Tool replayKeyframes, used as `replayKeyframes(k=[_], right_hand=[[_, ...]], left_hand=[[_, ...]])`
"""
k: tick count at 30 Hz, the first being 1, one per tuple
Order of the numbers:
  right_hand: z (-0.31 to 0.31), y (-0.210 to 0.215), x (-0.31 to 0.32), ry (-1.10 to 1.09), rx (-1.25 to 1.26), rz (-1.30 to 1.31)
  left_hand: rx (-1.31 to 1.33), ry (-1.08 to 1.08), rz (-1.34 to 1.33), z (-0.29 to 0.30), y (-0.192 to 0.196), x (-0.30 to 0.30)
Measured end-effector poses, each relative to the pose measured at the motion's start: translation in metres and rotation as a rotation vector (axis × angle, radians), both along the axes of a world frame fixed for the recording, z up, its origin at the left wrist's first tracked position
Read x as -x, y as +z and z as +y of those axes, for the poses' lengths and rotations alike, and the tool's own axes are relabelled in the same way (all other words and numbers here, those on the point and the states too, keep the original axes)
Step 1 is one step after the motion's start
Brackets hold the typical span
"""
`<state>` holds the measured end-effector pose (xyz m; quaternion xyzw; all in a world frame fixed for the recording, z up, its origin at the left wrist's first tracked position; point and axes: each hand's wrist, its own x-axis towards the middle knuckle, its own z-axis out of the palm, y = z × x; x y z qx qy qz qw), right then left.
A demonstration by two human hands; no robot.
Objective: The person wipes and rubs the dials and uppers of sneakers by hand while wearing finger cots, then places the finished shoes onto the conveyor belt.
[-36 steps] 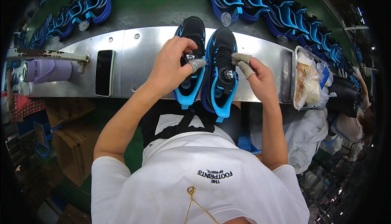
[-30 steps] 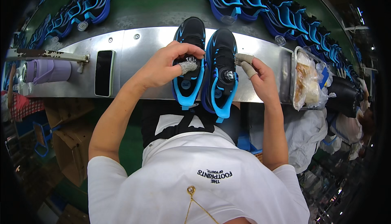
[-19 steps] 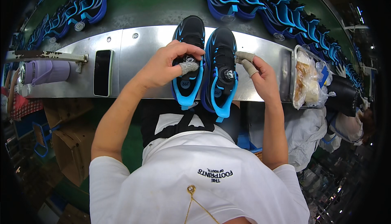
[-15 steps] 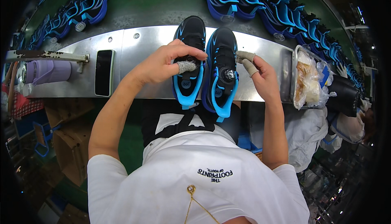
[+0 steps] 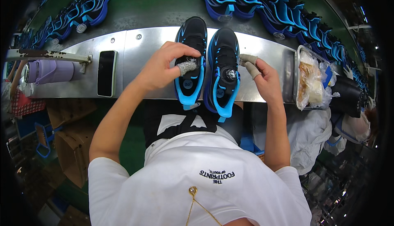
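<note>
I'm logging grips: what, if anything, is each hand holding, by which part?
The left hand spans the dial of the left shoe; whether it grips cannot be told. The right hand is beside the right shoe; hold unclear.

- Shoe uppers (image 5: 223,47): matt, cloth-like
- Dial (image 5: 230,74): glossy, plastic-looking
- Finger covers (image 5: 187,68): rough cloth
- Ledge (image 5: 131,49): smooth, shiny metal
- Phone screen (image 5: 106,73): glossy
- Carton (image 5: 70,152): matt cardboard

Shoes (image 5: 224,49) black, bright-blue trim (image 5: 225,111); bottle (image 5: 55,71) lilac; shirt (image 5: 164,174) white; cloth (image 5: 24,104) red-white checked.

Printed lettering (image 5: 216,175) on shirt (image 5: 164,176), insoles (image 5: 220,93) and dials (image 5: 230,74)
</note>
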<state>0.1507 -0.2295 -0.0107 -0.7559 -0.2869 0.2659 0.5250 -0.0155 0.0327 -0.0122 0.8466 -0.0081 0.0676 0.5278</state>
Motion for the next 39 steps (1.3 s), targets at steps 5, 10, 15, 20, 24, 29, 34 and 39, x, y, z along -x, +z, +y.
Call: replayKeyframes(k=[5,10,15,20,24,29,34,39], right_hand=[[-0.016,-0.008,-0.001,-0.026,0.042,0.009],[-0.007,-0.023,0.001,-0.037,0.001,0.036],[-0.014,-0.016,-0.002,-0.033,0.052,0.020],[-0.035,-0.011,-0.021,-0.126,0.088,0.076],[-0.013,-0.006,-0.051,-0.090,0.056,-0.108],[0.030,0.002,-0.104,-0.027,-0.080,-0.589],[0.076,0.003,-0.155,0.050,0.099,-0.879],[0.093,-0.023,-0.182,0.032,0.192,-0.849]], left_hand=[[-0.269,0.094,0.088,-0.068,0.056,0.047],[-0.708,0.012,0.005,-0.117,0.023,0.029],[-0.387,-0.122,0.107,-0.067,0.025,-0.001],[-0.492,0.015,0.064,0.002,0.075,-0.007],[-0.736,0.218,0.044,0.083,0.052,-0.055],[-1.016,0.548,-0.154,0.113,0.020,-0.117],[-0.523,0.251,-0.104,0.043,-0.007,-0.159],[-0.379,0.339,0.032,0.009,-0.047,-0.194]])
